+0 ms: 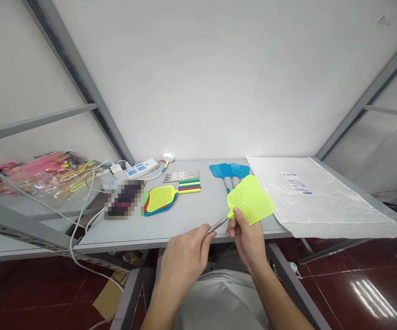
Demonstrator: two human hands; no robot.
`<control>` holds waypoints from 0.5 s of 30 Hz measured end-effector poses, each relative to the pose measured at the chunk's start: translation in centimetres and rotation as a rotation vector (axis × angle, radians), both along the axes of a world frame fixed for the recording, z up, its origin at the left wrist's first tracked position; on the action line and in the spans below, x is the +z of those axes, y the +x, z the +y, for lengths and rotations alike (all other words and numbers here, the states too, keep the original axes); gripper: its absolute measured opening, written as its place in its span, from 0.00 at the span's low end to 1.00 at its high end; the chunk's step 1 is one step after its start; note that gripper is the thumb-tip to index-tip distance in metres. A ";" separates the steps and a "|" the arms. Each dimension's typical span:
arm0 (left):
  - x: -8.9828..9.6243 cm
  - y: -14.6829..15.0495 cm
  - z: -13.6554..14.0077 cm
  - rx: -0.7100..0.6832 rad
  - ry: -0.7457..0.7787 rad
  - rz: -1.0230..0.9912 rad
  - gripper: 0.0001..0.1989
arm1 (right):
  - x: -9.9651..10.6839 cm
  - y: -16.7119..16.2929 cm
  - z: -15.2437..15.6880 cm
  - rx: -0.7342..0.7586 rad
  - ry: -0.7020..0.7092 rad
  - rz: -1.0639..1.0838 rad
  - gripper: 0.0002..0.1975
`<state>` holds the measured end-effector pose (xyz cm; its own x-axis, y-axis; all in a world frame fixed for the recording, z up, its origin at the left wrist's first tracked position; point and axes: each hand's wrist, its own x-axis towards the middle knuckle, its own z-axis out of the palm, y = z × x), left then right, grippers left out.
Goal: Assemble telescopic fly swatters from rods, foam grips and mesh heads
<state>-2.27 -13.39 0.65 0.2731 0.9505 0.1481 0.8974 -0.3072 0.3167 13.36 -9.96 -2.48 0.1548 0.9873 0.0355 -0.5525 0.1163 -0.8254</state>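
Observation:
Between my hands is a yellow-green fly swatter head with a metal rod at its neck. My right hand pinches the neck, thumb on top. Closed around the rod's other end is my left hand; that end is hidden in the fingers. Beyond them, blue fly swatters with metal rods lie on the table. To the left rests a stack of coloured swatter heads, yellow-green on top, beside coloured handles. Several metal rods lie in a row behind these.
A white plastic bag with a label covers the table's right side and overhangs its front edge. A power strip with cables sits at the back left. Bagged colourful items lie farther left. Metal shelf posts frame the table.

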 end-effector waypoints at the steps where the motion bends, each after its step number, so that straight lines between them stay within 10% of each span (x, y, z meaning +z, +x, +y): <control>1: 0.0 0.1 0.0 0.000 -0.018 -0.016 0.12 | 0.0 0.1 0.0 -0.014 -0.003 -0.021 0.13; 15: 0.1 1.2 -0.2 -0.097 -0.098 -0.295 0.12 | -0.6 0.5 -0.4 0.152 0.077 -0.322 0.11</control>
<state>-1.05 -13.56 0.80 0.3216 0.9359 0.1439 0.7305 -0.3419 0.5912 13.85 -10.37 -3.12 -0.0246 0.9907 0.1341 -0.2815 0.1219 -0.9518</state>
